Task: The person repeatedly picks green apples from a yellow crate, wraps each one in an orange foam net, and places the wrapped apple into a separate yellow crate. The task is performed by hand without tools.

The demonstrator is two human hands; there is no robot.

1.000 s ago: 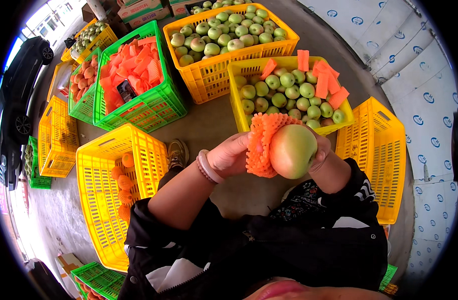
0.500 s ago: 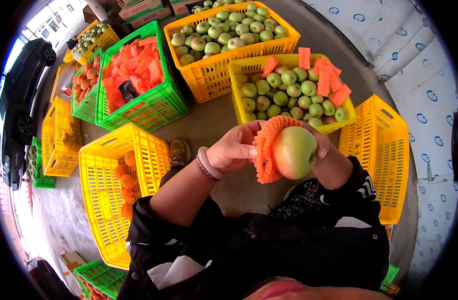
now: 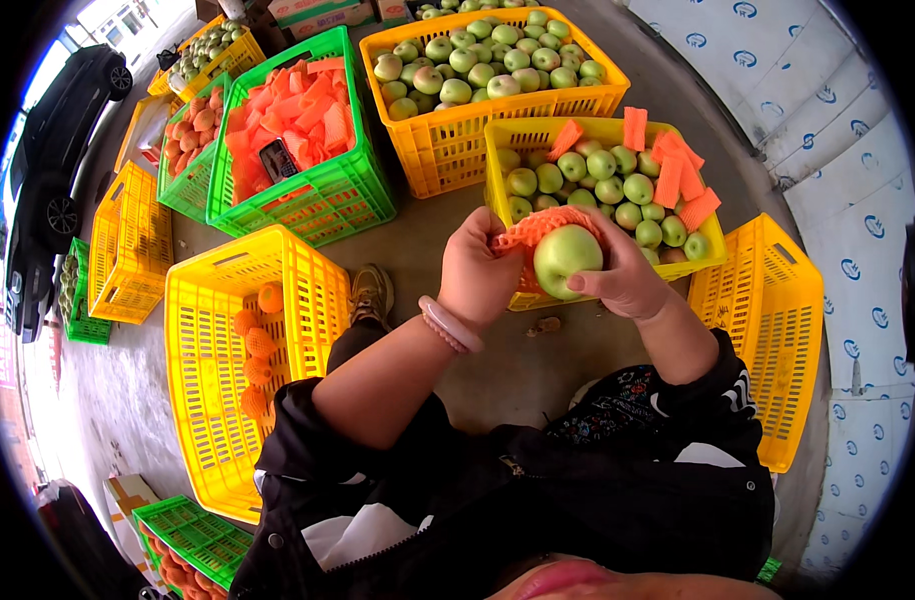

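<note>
A green apple [image 3: 565,258] is held in front of me by my right hand [image 3: 627,280], whose fingers wrap its right side. My left hand [image 3: 477,272] grips an orange foam net sleeve [image 3: 529,228] that is stretched over the apple's top and left side. A pink bangle [image 3: 449,325] sits on my left wrist. Just beyond the hands stands a yellow crate [image 3: 712,262] of green apples with several loose orange foam sleeves [image 3: 677,178] lying on top.
A yellow crate [image 3: 217,300] at my left holds a few sleeved apples [image 3: 257,345]. A green crate [image 3: 327,210] is full of orange sleeves. Another yellow crate [image 3: 447,150] of apples stands behind; an empty-looking yellow crate [image 3: 777,330] is at right. My shoe [image 3: 372,292] rests on concrete. A dark car [image 3: 52,150] is parked far left.
The foam sleeve has been pulled further over the apple, from bunched beside it to covering its top. Both hands shifted slightly up and toward the apple crate.
</note>
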